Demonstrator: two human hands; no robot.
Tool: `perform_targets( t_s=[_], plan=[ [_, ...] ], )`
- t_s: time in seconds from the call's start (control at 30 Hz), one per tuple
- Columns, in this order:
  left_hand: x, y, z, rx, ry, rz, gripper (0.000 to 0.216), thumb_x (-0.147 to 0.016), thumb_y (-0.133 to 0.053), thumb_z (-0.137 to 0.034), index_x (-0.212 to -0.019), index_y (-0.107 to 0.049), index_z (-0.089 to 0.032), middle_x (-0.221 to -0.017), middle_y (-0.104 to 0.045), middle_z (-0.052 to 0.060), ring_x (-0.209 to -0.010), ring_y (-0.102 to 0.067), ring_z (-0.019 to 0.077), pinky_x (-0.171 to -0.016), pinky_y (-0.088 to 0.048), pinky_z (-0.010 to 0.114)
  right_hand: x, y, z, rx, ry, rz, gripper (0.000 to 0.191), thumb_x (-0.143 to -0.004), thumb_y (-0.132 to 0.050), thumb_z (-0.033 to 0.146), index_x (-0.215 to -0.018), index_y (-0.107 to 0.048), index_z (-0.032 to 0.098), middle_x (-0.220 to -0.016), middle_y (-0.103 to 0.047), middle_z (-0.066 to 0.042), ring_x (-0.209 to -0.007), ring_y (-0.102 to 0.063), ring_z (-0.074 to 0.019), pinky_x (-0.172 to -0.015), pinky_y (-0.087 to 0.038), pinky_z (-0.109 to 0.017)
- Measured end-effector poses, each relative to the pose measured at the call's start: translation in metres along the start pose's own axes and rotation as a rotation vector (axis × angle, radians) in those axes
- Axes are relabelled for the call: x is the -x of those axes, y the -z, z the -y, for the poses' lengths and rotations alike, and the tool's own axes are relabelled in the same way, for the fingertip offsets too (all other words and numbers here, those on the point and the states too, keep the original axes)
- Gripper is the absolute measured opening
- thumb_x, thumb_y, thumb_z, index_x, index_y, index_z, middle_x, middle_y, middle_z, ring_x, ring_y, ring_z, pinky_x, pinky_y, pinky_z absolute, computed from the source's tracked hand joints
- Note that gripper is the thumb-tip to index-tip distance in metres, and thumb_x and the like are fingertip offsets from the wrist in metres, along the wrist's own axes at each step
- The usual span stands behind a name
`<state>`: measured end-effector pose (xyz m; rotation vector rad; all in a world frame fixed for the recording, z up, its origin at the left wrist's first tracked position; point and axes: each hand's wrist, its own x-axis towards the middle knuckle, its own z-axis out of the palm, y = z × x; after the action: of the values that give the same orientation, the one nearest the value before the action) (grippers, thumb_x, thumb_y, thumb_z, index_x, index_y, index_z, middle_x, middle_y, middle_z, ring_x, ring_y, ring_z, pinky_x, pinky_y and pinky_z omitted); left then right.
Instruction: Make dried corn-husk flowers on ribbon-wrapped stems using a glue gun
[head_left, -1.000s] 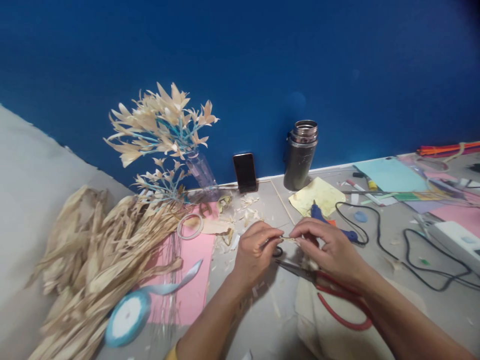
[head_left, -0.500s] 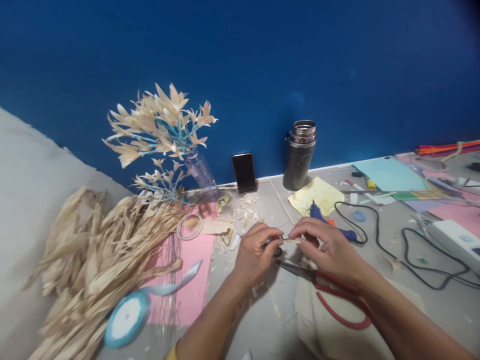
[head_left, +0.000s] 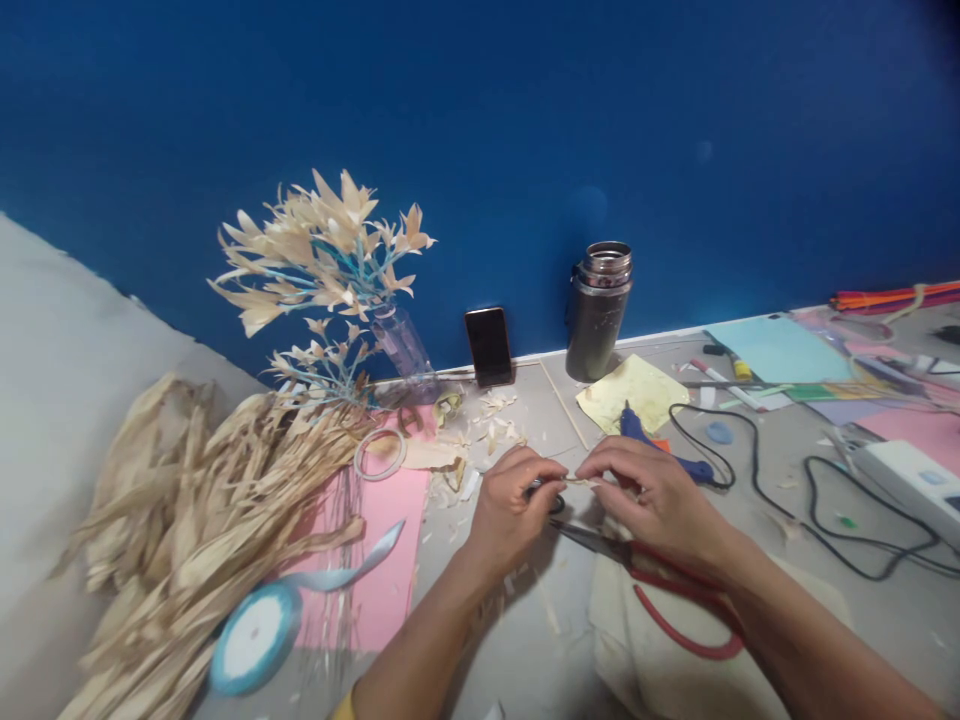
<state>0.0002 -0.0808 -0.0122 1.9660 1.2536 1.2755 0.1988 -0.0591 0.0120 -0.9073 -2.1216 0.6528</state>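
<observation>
My left hand [head_left: 514, 505] and my right hand [head_left: 652, 488] are close together over the middle of the table, fingers pinched. Between their fingertips stretches a thin pale strip [head_left: 577, 481], gripped at both ends; whether it is husk or wrapped wire is too small to tell. A small dark object [head_left: 556, 502] shows partly behind my left fingertips. Scissors with red handles [head_left: 596, 541] lie below, partly covered by my right hand and forearm. Just beyond my right hand is a blue glue gun [head_left: 636, 425], its nozzle pointing up toward a yellow paper sheet [head_left: 634, 388].
Dried husks [head_left: 225, 500] heap at left beside pink paper [head_left: 390, 570], a blue ribbon spool [head_left: 255, 640] and thin wires. Husk flowers [head_left: 330, 240] stand in a clear vase [head_left: 405, 350]. A phone [head_left: 489, 347] and flask [head_left: 600, 315] stand by the wall. Black cord [head_left: 757, 490] loops at right.
The thin strip between my fingertips has shifted very slightly. Both hands stay in nearly the same place, and everything else lies as before.
</observation>
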Motion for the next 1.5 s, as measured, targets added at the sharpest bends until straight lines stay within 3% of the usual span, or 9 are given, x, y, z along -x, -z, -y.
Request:
perform_targets(
  t_s=[0.23,0.37,0.5,0.67,0.83,1.0,1.23,1.5],
  plan=[
    [0.001,-0.001,0.000,0.048,0.026,0.005,0.016,-0.083,-0.064,-0.008,-0.081,-0.075,-0.020,-0.074,-0.067,0.003,-0.075,-0.061,0.0169,-0.070,-0.046,0.028,0.001,-0.002,-0.001,0.006,-0.010,0.019,0.022,-0.086,-0.050,0.010,-0.090,-0.069,0.021,-0.083,-0.069,-0.004,-0.078,-0.064,-0.0186,-0.070,-0.048,-0.030],
    [-0.001,-0.003,-0.003,0.154,0.189,-0.082,0.015,-0.080,-0.064,-0.009,-0.075,-0.073,-0.020,-0.075,-0.067,0.002,-0.074,-0.061,0.0170,-0.071,-0.047,0.030,0.001,-0.003,-0.001,-0.003,-0.111,-0.090,0.025,-0.086,-0.053,0.016,-0.105,-0.068,0.021,-0.087,-0.070,-0.004,-0.066,-0.059,-0.0163,-0.062,-0.047,-0.028],
    [-0.003,-0.007,-0.004,0.256,0.362,-0.203,0.013,-0.076,-0.065,-0.011,-0.070,-0.070,-0.021,-0.070,-0.064,0.002,-0.068,-0.059,0.0167,-0.066,-0.047,0.030,-0.003,-0.004,0.002,-0.070,-0.293,-0.103,0.012,-0.085,-0.057,0.030,-0.082,-0.066,0.021,-0.061,-0.055,0.003,-0.052,-0.049,-0.0142,-0.049,-0.041,-0.025],
    [0.000,-0.014,-0.005,0.315,0.404,-0.295,0.011,-0.074,-0.066,-0.013,-0.070,-0.071,-0.021,-0.070,-0.066,0.003,-0.068,-0.058,0.0170,-0.065,-0.048,0.030,-0.007,-0.011,0.009,-0.153,-0.350,-0.084,0.019,-0.080,-0.061,0.038,-0.077,-0.067,0.020,-0.057,-0.051,0.004,-0.051,-0.047,-0.0140,-0.049,-0.039,-0.025],
    [0.002,-0.022,-0.009,0.444,0.551,-0.242,0.002,-0.071,-0.071,-0.019,-0.070,-0.071,-0.018,-0.066,-0.064,0.001,-0.061,-0.057,0.0139,-0.059,-0.046,0.026,-0.005,-0.017,0.008,-0.195,-0.394,-0.115,0.021,-0.081,-0.060,0.039,-0.076,-0.066,0.020,-0.058,-0.055,0.002,-0.052,-0.048,-0.0141,-0.050,-0.039,-0.025],
    [0.004,-0.027,-0.007,0.712,0.716,-0.217,0.013,-0.063,-0.079,-0.021,-0.071,-0.071,-0.015,-0.059,-0.064,0.000,-0.054,-0.055,0.0116,-0.057,-0.044,0.025,-0.001,-0.019,0.003,-0.266,-0.431,-0.120,0.022,-0.086,-0.058,0.038,-0.075,-0.065,0.020,-0.061,-0.060,0.001,-0.055,-0.053,-0.0154,-0.049,-0.040,-0.025],
    [0.007,-0.032,-0.002,0.803,0.736,-0.227,0.020,-0.057,-0.085,-0.022,-0.071,-0.073,-0.014,-0.058,-0.065,0.001,-0.055,-0.055,0.0112,-0.059,-0.043,0.025,-0.001,-0.017,0.001,-0.273,-0.413,-0.152,0.025,-0.085,-0.060,0.039,-0.070,-0.066,0.019,-0.064,-0.065,-0.001,-0.058,-0.058,-0.0160,-0.053,-0.045,-0.025],
    [0.004,-0.024,-0.004,1.151,0.803,-0.055,0.035,-0.062,-0.089,-0.038,-0.071,-0.067,-0.012,-0.070,-0.069,0.005,-0.058,-0.062,0.0120,-0.055,-0.047,0.023,-0.002,-0.013,0.004,-0.270,-0.427,-0.136,0.026,-0.087,-0.058,0.039,-0.070,-0.064,0.019,-0.067,-0.066,-0.001,-0.063,-0.060,-0.0167,-0.058,-0.047,-0.026]
  ],
)
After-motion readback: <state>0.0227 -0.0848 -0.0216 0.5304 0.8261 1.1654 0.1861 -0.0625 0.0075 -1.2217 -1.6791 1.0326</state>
